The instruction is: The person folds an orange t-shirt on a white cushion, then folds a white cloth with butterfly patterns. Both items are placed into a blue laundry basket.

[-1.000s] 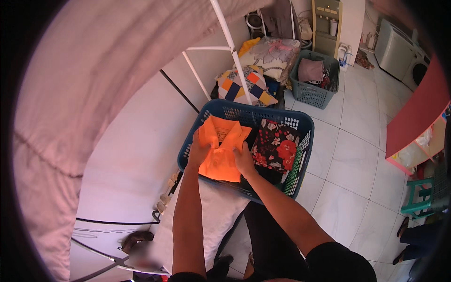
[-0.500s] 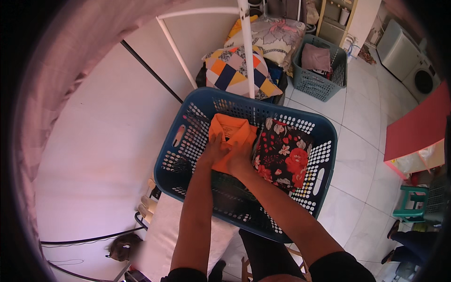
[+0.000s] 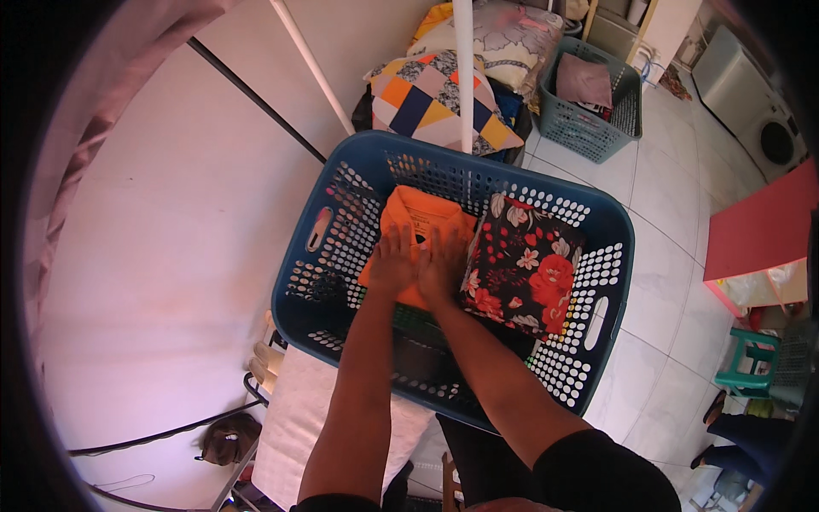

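Observation:
Both of my hands lie flat on a folded orange collared shirt (image 3: 420, 206) inside a dark blue laundry basket (image 3: 294, 311). My left hand (image 3: 392, 263) presses on the shirt's left half, fingers stretched toward the collar. My right hand (image 3: 440, 266) rests on its right half, fingers spread a little, close to the left one. Just right of the shirt, in the same basket, sits a folded black cloth with red and white flowers (image 3: 522, 269). Neither hand touches that floral cloth. The shirt's lower part is partly hidden by my hands and wrists.
A pale padded board (image 3: 299, 427) lies under the basket's near left side. Behind stand a white pole (image 3: 463, 77) and a patterned cushion (image 3: 426, 102). A grey-green basket (image 3: 589, 136) holds clothes. At right are a green stool (image 3: 746, 363) and another person's legs (image 3: 751, 435).
My fingers, bent at the shirt's front before, now lie stretched flat on it. The view has shifted slightly, and the shirt and floral cloth keep their places in the basket.

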Motion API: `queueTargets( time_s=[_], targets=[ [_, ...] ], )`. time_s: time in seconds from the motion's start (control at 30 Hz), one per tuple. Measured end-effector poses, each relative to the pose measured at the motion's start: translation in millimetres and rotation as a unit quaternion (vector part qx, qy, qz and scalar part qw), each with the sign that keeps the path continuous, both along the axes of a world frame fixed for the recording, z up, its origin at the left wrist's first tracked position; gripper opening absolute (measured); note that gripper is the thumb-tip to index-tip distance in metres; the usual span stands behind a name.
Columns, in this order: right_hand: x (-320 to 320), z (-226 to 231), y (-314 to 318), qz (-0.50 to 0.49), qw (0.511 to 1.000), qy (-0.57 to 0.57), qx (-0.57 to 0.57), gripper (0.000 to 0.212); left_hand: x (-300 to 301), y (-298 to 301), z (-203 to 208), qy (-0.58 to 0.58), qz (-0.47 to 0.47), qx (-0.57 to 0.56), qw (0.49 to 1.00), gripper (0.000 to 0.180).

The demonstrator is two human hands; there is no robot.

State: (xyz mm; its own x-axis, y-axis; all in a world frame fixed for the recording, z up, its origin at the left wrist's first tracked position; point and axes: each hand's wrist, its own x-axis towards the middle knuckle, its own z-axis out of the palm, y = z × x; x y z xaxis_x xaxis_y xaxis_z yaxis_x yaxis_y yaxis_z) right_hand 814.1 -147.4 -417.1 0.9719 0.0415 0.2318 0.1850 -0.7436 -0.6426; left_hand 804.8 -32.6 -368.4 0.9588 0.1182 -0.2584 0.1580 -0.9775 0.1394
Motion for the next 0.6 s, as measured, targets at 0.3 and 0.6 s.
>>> queueTargets(
  time_s=[0.3,0.6],
  targets=[
    [-14,43,6,0.049,0.996,0.030,0.070,0.059,-17,-1,32,-0.051,0.082,0.057,0.994,0.068],
    [-27,66,-11,0.201,0.957,0.163,-0.135,0.081,-147,-1,189,-0.289,0.052,-0.101,0.951,0.040]
  ],
)
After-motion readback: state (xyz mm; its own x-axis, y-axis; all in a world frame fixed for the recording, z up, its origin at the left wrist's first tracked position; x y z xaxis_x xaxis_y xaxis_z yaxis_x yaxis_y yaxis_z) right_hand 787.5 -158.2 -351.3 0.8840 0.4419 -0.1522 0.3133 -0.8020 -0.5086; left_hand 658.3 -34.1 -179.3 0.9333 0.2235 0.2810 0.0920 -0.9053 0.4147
